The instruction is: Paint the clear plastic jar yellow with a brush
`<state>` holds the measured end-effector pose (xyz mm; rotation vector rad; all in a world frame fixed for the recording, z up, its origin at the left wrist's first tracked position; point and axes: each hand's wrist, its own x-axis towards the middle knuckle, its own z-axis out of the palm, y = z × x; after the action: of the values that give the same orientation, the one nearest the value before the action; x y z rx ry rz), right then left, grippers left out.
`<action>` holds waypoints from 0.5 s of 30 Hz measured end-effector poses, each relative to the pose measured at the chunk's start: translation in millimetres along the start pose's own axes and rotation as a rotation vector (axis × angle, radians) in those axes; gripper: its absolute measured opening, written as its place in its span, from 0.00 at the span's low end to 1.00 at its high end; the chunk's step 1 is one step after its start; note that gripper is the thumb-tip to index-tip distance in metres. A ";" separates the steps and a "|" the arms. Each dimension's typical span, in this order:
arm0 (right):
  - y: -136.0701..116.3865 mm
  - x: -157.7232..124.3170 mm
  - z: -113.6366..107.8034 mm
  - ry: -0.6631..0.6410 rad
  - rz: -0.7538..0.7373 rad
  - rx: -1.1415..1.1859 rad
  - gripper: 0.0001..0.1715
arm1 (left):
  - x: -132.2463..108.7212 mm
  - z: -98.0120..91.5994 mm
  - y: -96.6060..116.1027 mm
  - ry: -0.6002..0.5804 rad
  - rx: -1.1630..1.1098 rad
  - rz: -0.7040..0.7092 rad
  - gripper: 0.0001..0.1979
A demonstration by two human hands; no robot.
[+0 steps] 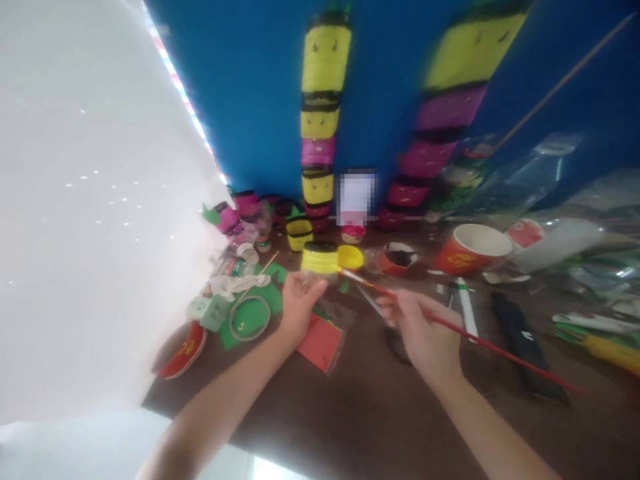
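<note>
My left hand (299, 303) is closed around the clear lower part of a plastic cup painted yellow with a black rim (320, 259), holding it just above the brown table (360, 407). My right hand (423, 330) pinches a long red-handled paintbrush (480, 341), whose tip points left toward the yellow cup. A small yellow paint pot (350, 256) sits just behind the brush tip. The picture is blurred by motion.
Columns of stacked yellow and pink painted cups (320, 113) hang against a blue wall. Around lie an orange paper cup (473, 250), a bowl of dark paint (399, 257), a white marker (467, 308), a black object (525, 343), red paper in plastic (321, 341), green paper scraps, a tape ring (249, 318) and clear plastic bottles.
</note>
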<state>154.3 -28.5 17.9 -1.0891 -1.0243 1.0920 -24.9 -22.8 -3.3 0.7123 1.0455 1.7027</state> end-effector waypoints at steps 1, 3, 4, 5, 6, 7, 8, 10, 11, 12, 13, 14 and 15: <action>-0.1 -1.2 0.8 -0.018 -0.007 -0.010 0.11 | -0.3 0.0 0.0 -0.008 -0.001 -0.001 0.21; -1.2 -3.5 3.0 -0.050 -0.021 -0.032 0.11 | -1.1 0.4 0.1 -0.026 -0.016 -0.003 0.22; -2.1 -4.4 4.2 -0.059 -0.030 -0.038 0.11 | -1.4 0.6 0.1 -0.034 -0.025 -0.002 0.23; -3.0 -4.9 5.2 -0.061 -0.039 -0.046 0.12 | -1.6 0.8 0.1 -0.041 -0.032 -0.002 0.23; -3.9 -5.1 5.9 -0.059 -0.048 -0.059 0.12 | -1.8 1.0 0.0 -0.047 -0.036 -0.003 0.23; -4.8 -5.0 6.4 -0.054 -0.056 -0.077 0.12 | -1.9 1.0 0.0 -0.053 -0.038 -0.004 0.23; -5.6 -4.6 6.6 -0.044 -0.064 -0.096 0.12 | -2.0 1.0 0.0 -0.057 -0.040 -0.005 0.22; -6.7 -3.5 6.2 -0.026 -0.064 -0.118 0.13 | -2.0 0.7 0.3 -0.064 -0.043 -0.006 0.21; -6.9 -2.9 5.7 -0.018 -0.058 -0.120 0.13 | -2.0 0.5 0.5 -0.068 -0.048 -0.005 0.20; -6.9 -2.3 5.0 -0.007 -0.049 -0.117 0.13 | -2.0 0.3 0.6 -0.075 -0.054 -0.005 0.20; -6.5 -1.7 4.2 0.004 -0.039 -0.110 0.13 | -1.8 0.0 0.8 -0.080 -0.060 -0.004 0.19; -5.9 -1.1 3.4 0.015 -0.031 -0.100 0.13 | -1.6 -0.4 0.8 -0.083 -0.066 -0.004 0.18; -5.1 -0.5 2.5 0.024 -0.027 -0.085 0.13 | -1.4 -0.7 0.7 -0.083 -0.069 -0.002 0.17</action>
<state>152.6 -29.2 23.3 -1.1511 -1.0713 1.0191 -25.3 -24.4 -3.0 0.7311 0.9260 1.6854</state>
